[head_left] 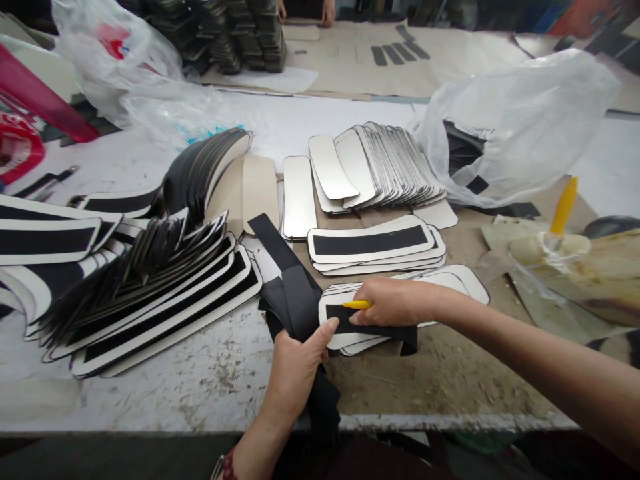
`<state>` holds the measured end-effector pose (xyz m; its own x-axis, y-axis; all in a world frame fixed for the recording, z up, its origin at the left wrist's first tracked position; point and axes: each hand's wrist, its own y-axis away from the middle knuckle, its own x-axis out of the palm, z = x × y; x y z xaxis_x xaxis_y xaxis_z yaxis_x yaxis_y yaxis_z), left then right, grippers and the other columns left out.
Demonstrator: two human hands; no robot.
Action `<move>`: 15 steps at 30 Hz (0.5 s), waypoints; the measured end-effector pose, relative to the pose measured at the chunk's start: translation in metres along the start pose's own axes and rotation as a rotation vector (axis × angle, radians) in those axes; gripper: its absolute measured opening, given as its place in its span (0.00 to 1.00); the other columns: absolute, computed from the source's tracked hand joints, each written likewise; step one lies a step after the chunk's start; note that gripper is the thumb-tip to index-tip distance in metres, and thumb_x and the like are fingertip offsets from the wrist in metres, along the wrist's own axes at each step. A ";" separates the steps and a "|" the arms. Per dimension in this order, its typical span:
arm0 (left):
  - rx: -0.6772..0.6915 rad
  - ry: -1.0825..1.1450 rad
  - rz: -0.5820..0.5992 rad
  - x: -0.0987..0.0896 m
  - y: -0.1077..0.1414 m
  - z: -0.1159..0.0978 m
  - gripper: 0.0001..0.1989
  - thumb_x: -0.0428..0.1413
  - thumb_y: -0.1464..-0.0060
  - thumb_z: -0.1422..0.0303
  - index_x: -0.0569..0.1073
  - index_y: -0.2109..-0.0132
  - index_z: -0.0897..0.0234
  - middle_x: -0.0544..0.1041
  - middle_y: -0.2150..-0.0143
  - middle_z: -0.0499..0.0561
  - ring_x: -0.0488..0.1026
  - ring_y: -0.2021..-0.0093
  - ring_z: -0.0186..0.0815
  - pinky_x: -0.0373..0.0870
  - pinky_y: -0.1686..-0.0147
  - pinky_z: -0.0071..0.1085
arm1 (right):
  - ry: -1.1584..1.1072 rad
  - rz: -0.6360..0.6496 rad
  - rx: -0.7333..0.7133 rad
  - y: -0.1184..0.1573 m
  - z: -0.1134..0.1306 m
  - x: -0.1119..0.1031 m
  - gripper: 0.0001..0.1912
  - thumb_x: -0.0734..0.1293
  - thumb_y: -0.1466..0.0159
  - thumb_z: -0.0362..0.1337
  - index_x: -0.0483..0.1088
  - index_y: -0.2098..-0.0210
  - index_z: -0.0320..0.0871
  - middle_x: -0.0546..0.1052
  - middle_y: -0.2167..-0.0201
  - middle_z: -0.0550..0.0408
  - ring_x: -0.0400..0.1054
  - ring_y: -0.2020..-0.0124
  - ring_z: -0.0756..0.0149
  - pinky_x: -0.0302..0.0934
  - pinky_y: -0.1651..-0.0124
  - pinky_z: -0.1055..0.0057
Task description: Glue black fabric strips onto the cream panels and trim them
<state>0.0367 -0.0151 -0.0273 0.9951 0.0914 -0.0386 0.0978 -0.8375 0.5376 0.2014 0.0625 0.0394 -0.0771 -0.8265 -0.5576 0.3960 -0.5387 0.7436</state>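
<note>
My left hand point(295, 370) is closed round a bundle of black strips point(300, 303), whose ends hang over the table's front edge. Its thumb touches the left end of a white rounded panel point(325, 321). On that panel lies a black strip point(377, 329), its right end sticking out past the panel. My right hand point(390, 301) presses this strip with the thumb. A thin yellow tool point(356, 305) with a tapered end pokes out of its closed fingers; the rest is hidden. Several more white panels point(463, 280) lie fanned out underneath.
Panels with black strips on them point(165, 287) form a large heap at left. Behind are a pile of plain white panels point(390, 163) and a dark-edged stack point(200, 173). At right, a yellow stick point(565, 207) stands in a plastic-wrapped pot point(550, 248). Another person's hand point(327, 12) shows at the back.
</note>
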 end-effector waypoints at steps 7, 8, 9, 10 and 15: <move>-0.052 0.111 0.034 0.001 -0.002 0.004 0.19 0.64 0.59 0.57 0.72 0.70 0.70 0.70 0.79 0.47 0.62 0.82 0.28 0.60 0.83 0.23 | -0.021 -0.002 -0.047 0.004 -0.002 -0.001 0.12 0.62 0.41 0.43 0.71 0.70 0.40 0.70 0.77 0.56 0.60 0.77 0.69 0.48 0.76 0.75; -0.050 0.118 0.046 0.001 -0.002 0.005 0.19 0.63 0.58 0.55 0.72 0.71 0.69 0.69 0.80 0.47 0.62 0.82 0.28 0.60 0.83 0.23 | -0.031 0.005 -0.047 0.005 -0.003 -0.002 0.12 0.62 0.41 0.43 0.70 0.71 0.40 0.70 0.77 0.57 0.60 0.76 0.69 0.48 0.76 0.75; -0.047 0.124 0.059 0.000 -0.002 0.005 0.19 0.62 0.56 0.54 0.71 0.72 0.69 0.68 0.80 0.46 0.62 0.81 0.28 0.59 0.83 0.23 | -0.045 0.013 -0.047 0.007 -0.003 -0.003 0.12 0.62 0.41 0.43 0.69 0.72 0.40 0.69 0.78 0.57 0.59 0.76 0.69 0.48 0.76 0.75; -0.041 0.129 0.072 0.000 -0.002 0.006 0.20 0.61 0.55 0.54 0.71 0.72 0.69 0.68 0.80 0.46 0.62 0.81 0.28 0.59 0.83 0.23 | -0.056 0.020 -0.047 0.008 -0.003 -0.004 0.12 0.62 0.41 0.43 0.68 0.73 0.41 0.68 0.78 0.58 0.59 0.77 0.69 0.48 0.76 0.75; -0.028 0.104 0.096 -0.005 0.000 0.008 0.19 0.58 0.52 0.53 0.71 0.69 0.67 0.68 0.78 0.46 0.62 0.79 0.29 0.61 0.81 0.23 | -0.077 0.026 -0.069 0.012 -0.003 -0.006 0.14 0.61 0.41 0.45 0.63 0.77 0.42 0.66 0.80 0.59 0.59 0.77 0.69 0.49 0.76 0.74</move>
